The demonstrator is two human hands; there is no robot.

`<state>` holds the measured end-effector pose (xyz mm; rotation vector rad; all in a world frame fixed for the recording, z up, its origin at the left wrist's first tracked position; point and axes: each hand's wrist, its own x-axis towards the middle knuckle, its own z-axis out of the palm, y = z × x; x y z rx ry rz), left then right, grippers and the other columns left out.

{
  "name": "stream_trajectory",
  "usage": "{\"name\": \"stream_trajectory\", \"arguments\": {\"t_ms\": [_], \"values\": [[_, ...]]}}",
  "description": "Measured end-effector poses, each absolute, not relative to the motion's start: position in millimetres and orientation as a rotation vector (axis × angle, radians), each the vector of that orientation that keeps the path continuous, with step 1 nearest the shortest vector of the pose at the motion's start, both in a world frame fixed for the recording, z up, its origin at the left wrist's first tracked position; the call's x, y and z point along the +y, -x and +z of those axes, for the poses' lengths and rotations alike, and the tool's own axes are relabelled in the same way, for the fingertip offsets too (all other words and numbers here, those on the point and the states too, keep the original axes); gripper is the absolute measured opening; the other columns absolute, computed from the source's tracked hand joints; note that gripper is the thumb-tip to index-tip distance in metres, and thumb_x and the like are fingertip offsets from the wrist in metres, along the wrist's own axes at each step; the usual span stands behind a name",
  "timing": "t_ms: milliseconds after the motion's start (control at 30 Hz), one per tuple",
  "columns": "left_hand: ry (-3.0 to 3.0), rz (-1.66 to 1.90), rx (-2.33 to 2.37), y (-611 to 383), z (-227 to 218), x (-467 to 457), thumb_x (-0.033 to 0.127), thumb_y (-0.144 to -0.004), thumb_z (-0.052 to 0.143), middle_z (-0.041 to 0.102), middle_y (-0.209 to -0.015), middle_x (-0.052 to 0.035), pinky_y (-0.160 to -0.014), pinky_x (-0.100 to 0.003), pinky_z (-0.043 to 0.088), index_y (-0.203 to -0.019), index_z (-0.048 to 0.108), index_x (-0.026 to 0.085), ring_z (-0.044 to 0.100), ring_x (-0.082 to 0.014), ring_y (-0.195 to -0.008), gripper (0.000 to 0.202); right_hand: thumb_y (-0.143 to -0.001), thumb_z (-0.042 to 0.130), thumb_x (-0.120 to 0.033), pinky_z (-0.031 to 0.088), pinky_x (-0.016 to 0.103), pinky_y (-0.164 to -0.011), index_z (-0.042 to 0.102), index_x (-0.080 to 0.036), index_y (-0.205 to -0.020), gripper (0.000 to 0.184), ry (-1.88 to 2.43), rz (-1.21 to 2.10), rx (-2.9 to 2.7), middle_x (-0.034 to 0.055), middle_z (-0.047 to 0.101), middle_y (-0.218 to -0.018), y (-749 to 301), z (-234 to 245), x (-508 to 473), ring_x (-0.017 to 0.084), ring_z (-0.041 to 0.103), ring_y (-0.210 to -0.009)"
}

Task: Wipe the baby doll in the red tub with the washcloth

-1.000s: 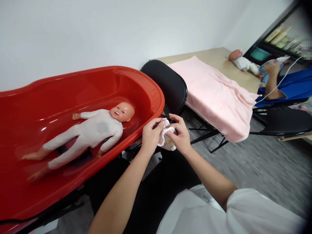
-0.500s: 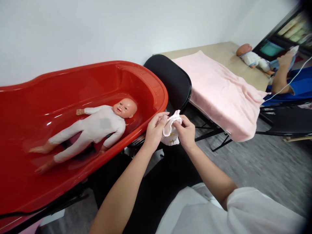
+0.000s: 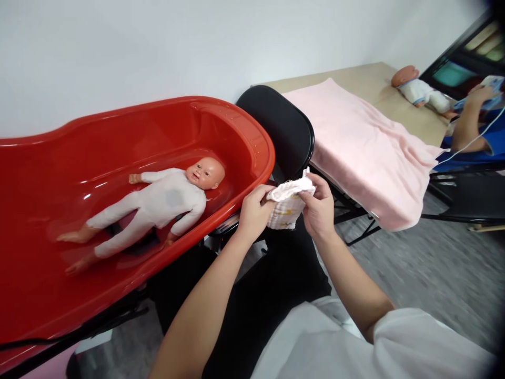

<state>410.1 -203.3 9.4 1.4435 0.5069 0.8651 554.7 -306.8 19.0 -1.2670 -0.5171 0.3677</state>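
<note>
A small white patterned cloth (image 3: 286, 210) hangs between my two hands over my lap. My left hand (image 3: 255, 213) pinches its left edge, and my right hand (image 3: 319, 208) grips the right edge with thumb and fingers. Its upper rim is folded over, and yellow marks show on its front. To the left, a baby doll (image 3: 161, 202) with a white cloth body lies on its back in a red baby bath (image 3: 260, 145), its head toward me and the bath's right end. A dark patch shows beneath the doll's legs.
Beyond my hands is a black folding chair (image 3: 282, 123). A pink blanket (image 3: 363, 147) covers part of a beige table (image 3: 355, 79). At the table's far end lies another doll (image 3: 424, 92), near a person's hand (image 3: 479, 95) and blue sleeve. A white cord (image 3: 469, 139) hangs there.
My hands have moved apart, the right one rightward, spreading the cloth from a bunched shape so more of its printed front shows. The other person's hand has shifted right.
</note>
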Motion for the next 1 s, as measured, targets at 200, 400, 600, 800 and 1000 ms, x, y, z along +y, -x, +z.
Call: {"name": "stream_trajectory", "arguments": {"t_ms": [200, 400, 600, 800, 1000], "values": [[-1.253, 0.832, 0.543, -411, 12, -206, 0.045, -0.092, 0.083, 0.078, -0.094, -0.0037, -0.083, -0.03, 0.056, -0.098, 0.08, 0.018, 0.071, -0.0225, -0.089, 0.028, -0.066, 0.102, -0.052, 0.065, 0.046, -0.102, 0.075, -0.027, -0.131, 0.074, 1.249, 0.598, -0.559, 0.0059, 0.082, -0.115, -559, 23, -311, 0.031, 0.078, -0.113], [-1.227, 0.817, 0.519, -412, 12, -208, 0.054, -0.089, 0.09, 0.079, -0.098, -0.005, -0.082, -0.03, 0.057, -0.1, 0.079, 0.018, 0.072, -0.0227, -0.091, 0.039, -0.079, 0.091, -0.071, 0.069, 0.049, -0.095, 0.079, -0.026, -0.108, 0.055, 1.225, 0.679, -0.517, 0.0044, 0.084, -0.098, -558, 20, -313, 0.031, 0.082, -0.099], [-1.127, 0.826, 0.552, -417, 0, -206, 0.073, -0.095, 0.079, 0.076, -0.091, -0.0048, -0.082, -0.031, 0.058, -0.091, 0.077, 0.018, 0.072, -0.0238, -0.091, 0.055, -0.08, 0.092, -0.072, 0.07, 0.047, -0.09, 0.078, -0.025, -0.104, 0.055, 1.286, 0.624, -0.557, 0.0047, 0.082, -0.091, -553, 25, -312, 0.032, 0.082, -0.1], [-1.158, 0.657, 0.416, -422, -1, -201, 0.056, -0.08, 0.098, 0.084, -0.113, -0.0093, -0.094, -0.038, 0.063, -0.117, 0.081, 0.019, 0.078, -0.0309, -0.108, 0.055, -0.089, 0.084, -0.072, 0.068, 0.05, -0.102, 0.077, -0.026, -0.109, 0.051, 1.215, 0.544, -0.562, 0.0067, 0.084, -0.114, -571, 38, -302, 0.033, 0.078, -0.123], [-1.08, 0.619, 0.48, -423, -4, -201, 0.053, -0.082, 0.094, 0.086, -0.106, -0.0106, -0.091, -0.043, 0.065, -0.106, 0.083, 0.015, 0.081, -0.0332, -0.099, 0.047, -0.092, 0.072, -0.085, 0.066, 0.054, -0.108, 0.079, -0.029, -0.126, 0.067, 1.183, 0.666, -0.596, 0.0066, 0.082, -0.13, -589, 38, -298, 0.034, 0.074, -0.135]]}}
